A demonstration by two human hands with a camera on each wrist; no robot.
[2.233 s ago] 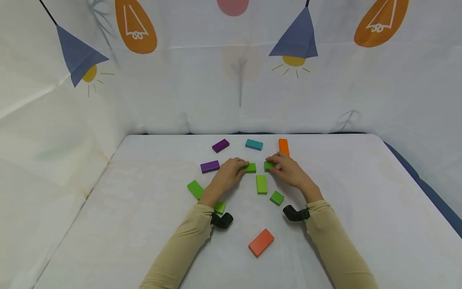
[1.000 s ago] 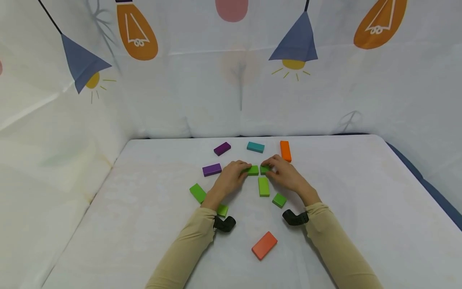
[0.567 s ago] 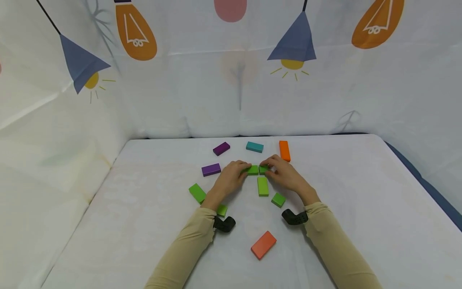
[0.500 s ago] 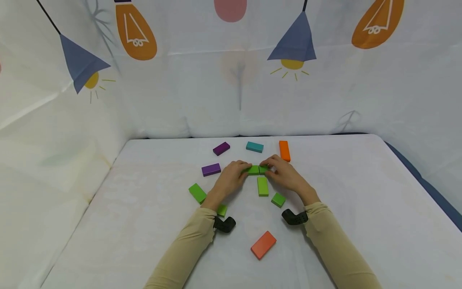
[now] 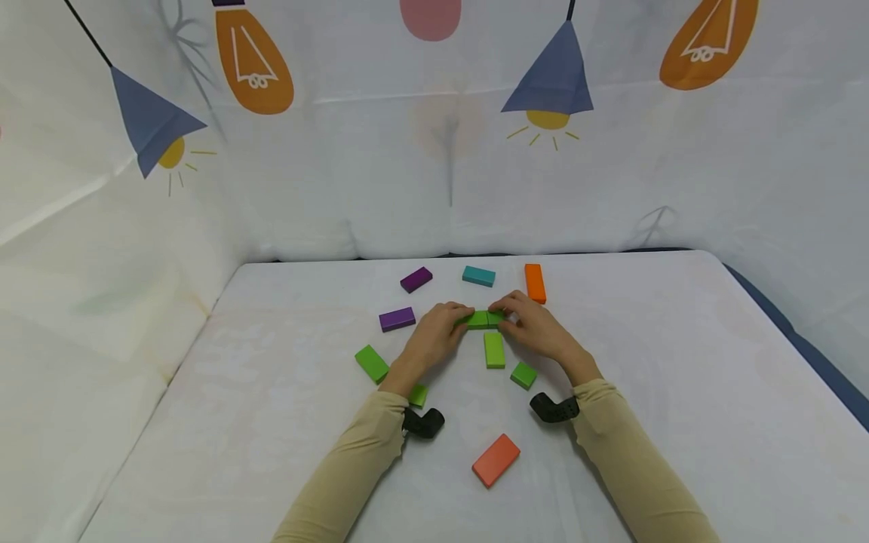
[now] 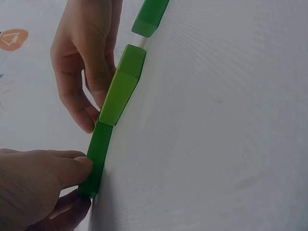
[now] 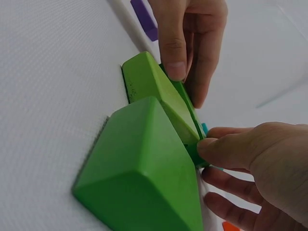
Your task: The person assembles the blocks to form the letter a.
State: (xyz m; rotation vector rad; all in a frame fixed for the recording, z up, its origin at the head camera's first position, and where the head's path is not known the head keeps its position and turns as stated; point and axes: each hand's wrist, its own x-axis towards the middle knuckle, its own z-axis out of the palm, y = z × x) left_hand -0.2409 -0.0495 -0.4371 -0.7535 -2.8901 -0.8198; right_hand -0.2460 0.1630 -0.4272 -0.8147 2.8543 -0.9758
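My left hand pinches a long green block between thumb and fingers, on the white table. With thumb and fingers my right hand pinches a shorter green block. The two blocks lie end to end and appear to touch. Just in front of them lies a light green block, also seen in the left wrist view as a light green block. Nearer and to the right is a small green block, large in the right wrist view. The fingers partly hide both pinched blocks.
Two purple blocks, a teal block and an orange block lie behind or beside the hands. Left of centre are a green block and another green block partly under the left wrist. A coral block lies nearest.
My right hand has moved left with the shorter green block, and the gap to the long green block has closed. The left hand stays about where it was, holding its block.
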